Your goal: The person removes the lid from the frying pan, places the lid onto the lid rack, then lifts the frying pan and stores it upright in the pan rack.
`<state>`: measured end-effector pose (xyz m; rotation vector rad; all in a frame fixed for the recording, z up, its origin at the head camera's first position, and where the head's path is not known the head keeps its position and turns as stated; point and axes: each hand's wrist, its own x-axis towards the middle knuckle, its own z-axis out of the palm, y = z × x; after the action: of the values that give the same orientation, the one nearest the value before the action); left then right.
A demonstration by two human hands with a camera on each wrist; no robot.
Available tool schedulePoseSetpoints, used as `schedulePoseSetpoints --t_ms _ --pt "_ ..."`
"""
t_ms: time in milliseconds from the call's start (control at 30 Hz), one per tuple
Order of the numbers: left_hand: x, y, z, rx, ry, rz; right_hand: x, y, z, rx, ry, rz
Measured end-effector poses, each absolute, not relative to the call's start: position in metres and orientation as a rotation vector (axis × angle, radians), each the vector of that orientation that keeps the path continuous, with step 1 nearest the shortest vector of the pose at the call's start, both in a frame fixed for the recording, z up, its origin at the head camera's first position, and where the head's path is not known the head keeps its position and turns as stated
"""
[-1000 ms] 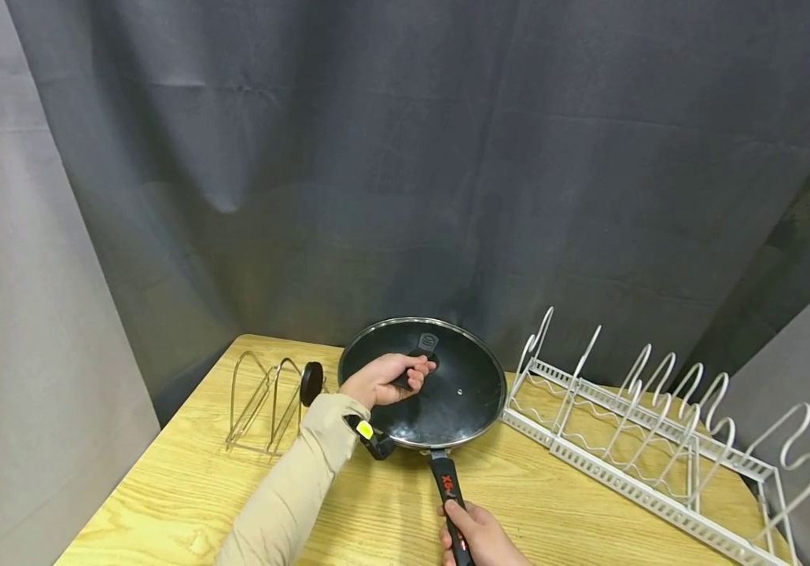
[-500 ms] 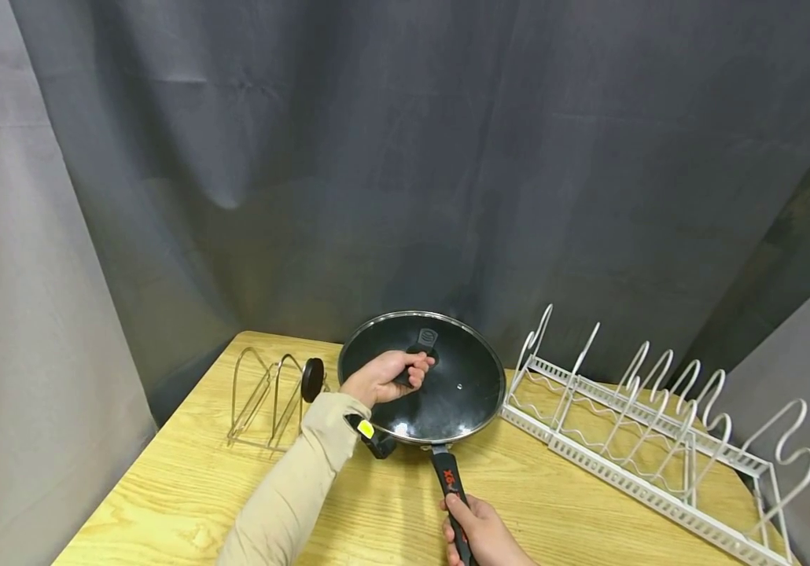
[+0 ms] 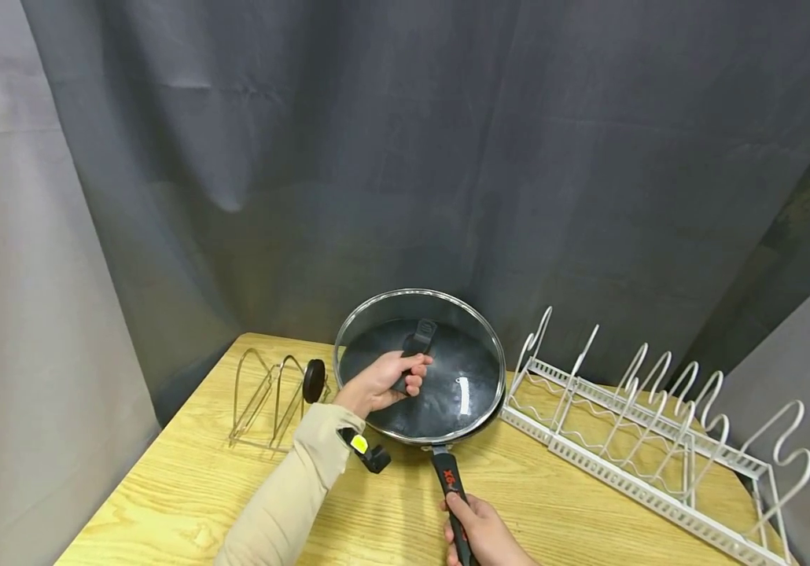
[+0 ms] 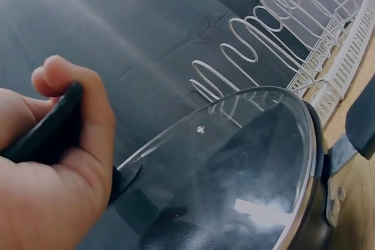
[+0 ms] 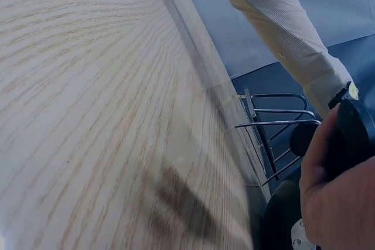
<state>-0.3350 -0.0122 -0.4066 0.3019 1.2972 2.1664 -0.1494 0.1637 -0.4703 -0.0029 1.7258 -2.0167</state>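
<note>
In the head view my left hand (image 3: 385,381) grips the black handle (image 3: 421,336) of a glass lid (image 3: 472,354). The lid is tilted, its far edge raised above the frying pan and its near edge right at the pan's rim. My right hand (image 3: 483,531) holds the long black pan handle (image 3: 446,470), thumb on top. Seen from the left wrist, the dark side of the frying pan (image 4: 319,209) shows below the lid's metal-rimmed edge. In the right wrist view my right hand (image 5: 337,209) is curled round the handle.
Left of the pan stands a small wire rack (image 3: 277,393) with a round black piece (image 3: 314,381) at its right end. A long white rack (image 3: 631,472) with wavy dividers stands at the right. Behind the wooden table (image 3: 164,503) hangs a dark curtain (image 3: 405,157).
My left hand has lifted the lid's far edge, so the lid, flat on the pan before, is now tilted. My right hand keeps its grip on the pan handle.
</note>
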Motion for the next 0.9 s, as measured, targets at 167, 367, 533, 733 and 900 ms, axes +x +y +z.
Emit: schedulePoseSetpoints --t_ms 167,367,533,733,900 --pt "-0.330 -0.016 -0.406 0.383 1.368 2.158 -0.152 0.165 -0.470 -0.022 1.758 -1.998" --pt "-0.326 -0.017 -0.400 0.487 1.422 2.116 -0.156 0.167 -0.471 -0.044 1.769 -1.988" --pt "-0.323 -0.019 -0.393 0.548 1.447 2.105 -0.159 0.167 -0.471 -0.064 1.792 -1.968" --pt "-0.316 -0.022 -0.385 0.589 1.541 2.103 -0.162 0.168 -0.469 -0.095 1.868 -1.889" --pt "-0.309 -0.026 -0.381 0.615 1.601 2.116 -0.165 0.171 -0.469 -0.111 2.023 -1.791"
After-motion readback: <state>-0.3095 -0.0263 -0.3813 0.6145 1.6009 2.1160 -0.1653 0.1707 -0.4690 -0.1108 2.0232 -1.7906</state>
